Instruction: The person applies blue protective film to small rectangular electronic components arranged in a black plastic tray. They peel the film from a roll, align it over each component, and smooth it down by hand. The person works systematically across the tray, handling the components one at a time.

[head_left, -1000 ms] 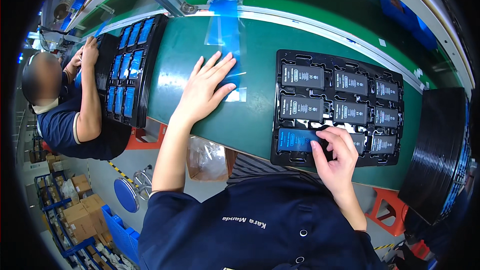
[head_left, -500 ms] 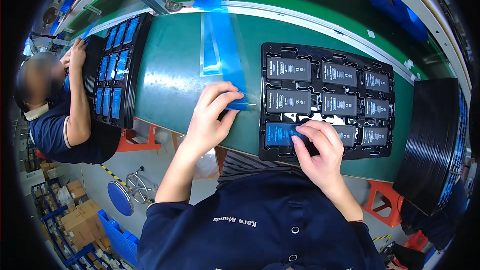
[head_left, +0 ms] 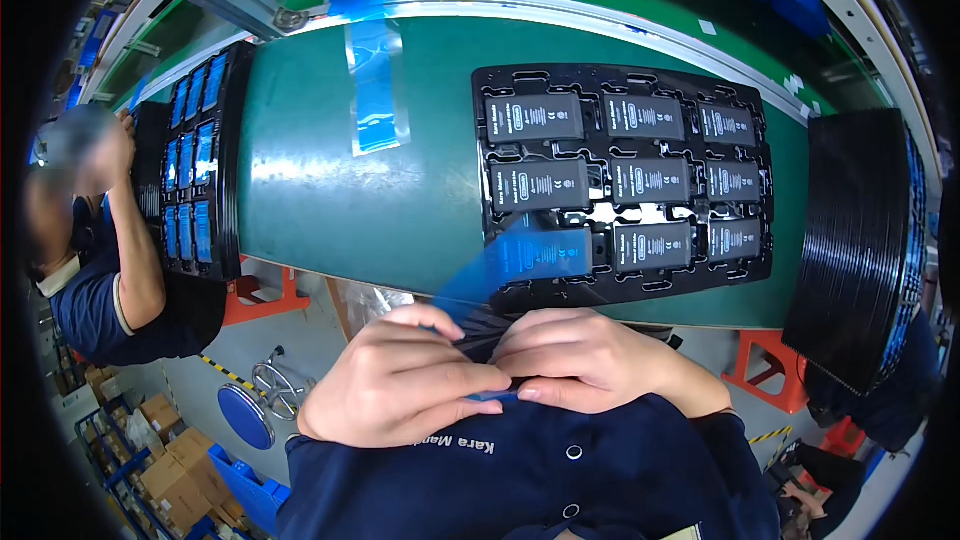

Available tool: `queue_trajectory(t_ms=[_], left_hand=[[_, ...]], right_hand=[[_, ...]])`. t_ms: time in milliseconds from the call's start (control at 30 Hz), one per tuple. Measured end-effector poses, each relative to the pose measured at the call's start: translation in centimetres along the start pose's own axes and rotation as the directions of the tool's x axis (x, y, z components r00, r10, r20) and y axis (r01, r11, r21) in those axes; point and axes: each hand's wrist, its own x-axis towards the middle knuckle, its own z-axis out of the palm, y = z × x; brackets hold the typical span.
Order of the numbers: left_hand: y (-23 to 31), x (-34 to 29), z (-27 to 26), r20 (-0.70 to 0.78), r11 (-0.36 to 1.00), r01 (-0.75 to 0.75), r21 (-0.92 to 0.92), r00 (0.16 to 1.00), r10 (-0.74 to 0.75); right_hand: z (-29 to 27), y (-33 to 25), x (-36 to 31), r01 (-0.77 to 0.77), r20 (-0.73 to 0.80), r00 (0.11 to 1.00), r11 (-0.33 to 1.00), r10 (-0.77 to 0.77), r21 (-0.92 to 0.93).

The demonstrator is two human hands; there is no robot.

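Close to my chest, my left hand [head_left: 405, 380] and my right hand [head_left: 585, 360] meet fingertip to fingertip, both pinched on a blue plastic film [head_left: 468, 285]. From my fingers the film slants up over the table edge to the black plastic tray [head_left: 620, 77]. There it passes in front of the near-left battery [head_left: 548, 256], which looks blue; I cannot tell whether film sticks to it. Several dark grey flat batteries [head_left: 645, 180] lie in the tray's other pockets, labels up.
Another blue film strip [head_left: 376, 90] lies across the green table [head_left: 300, 155]. Stacked black trays [head_left: 855, 240] stand at the right, and a tray stack with blue-covered pieces [head_left: 205, 180] at the left. A person [head_left: 130, 270] works there. A round blue stool [head_left: 245, 416] is below.
Both hands have drawn back from the tray and table to my chest and come together. The blue film now stretches from them toward the near-left battery. My view has shifted slightly.
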Motion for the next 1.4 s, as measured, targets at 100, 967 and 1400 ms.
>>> queue_trajectory(t_ms=[100,967,1400], left_hand=[[-0.5,-0.2,0.4,0.054,0.997,0.077,0.028,0.995,-0.078],[-11.4,2.4,2.3,-0.106,0.981,-0.1,0.165,0.987,0.119],[-11.7,2.5,2.0,-0.103,0.989,-0.09,0.117,0.989,0.102]], right_hand=[[-0.3,-0.9,-0.1,-0.1,-0.056,0.992,0.977,0.113,0.189],[-5.7,3.3,2.1,-0.526,-0.735,0.482,0.829,0.476,0.192],[-6.0,3.3,2.5,-0.549,-0.731,0.452,0.805,0.512,0.224]])
